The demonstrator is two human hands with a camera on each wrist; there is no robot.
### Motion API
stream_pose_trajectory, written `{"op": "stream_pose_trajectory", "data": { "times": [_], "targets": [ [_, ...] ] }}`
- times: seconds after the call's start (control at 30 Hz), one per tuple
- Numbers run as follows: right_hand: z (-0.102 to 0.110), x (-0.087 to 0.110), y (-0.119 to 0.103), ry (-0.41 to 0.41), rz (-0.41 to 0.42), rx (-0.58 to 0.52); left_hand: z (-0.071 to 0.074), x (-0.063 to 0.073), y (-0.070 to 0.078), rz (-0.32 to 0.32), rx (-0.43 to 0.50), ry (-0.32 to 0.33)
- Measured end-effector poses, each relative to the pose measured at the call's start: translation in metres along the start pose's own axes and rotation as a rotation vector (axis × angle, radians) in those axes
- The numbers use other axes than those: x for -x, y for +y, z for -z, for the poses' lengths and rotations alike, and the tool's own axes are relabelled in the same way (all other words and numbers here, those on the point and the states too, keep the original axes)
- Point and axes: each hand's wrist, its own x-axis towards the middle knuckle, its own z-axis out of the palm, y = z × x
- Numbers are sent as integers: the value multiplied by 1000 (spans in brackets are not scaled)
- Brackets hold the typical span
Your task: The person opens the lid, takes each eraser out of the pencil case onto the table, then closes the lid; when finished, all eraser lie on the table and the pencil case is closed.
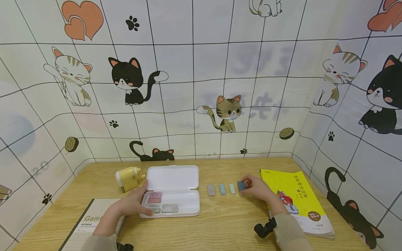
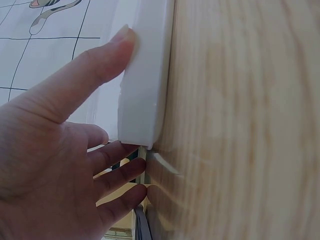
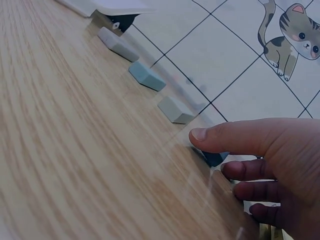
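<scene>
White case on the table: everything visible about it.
The white case lies open and flat on the wooden table, a shallow, slightly glossy rectangle with rounded corners, apparently plastic. Its lid is folded back on the far side. The near half holds a lilac block and a pinkish block at left, plus two greyish blocks nearer the front. The left hand touches its left end, thumb on the near edge.
</scene>
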Motion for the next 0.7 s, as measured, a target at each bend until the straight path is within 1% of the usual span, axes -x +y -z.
{"op": "stream_pose_trajectory", "data": {
  "times": [0.3, 0.6, 0.7],
  "targets": [
    [-1, 1, -3, 7, -9, 26, -1, -1, -2, -8, -3, 0],
    [-1, 1, -3, -4, -12, -11, -1, -1, -4, -8, -4, -4],
    [-1, 1, -3, -2, -15, -6, -1, -1, -4, -6, -1, -3]
  ]
}}
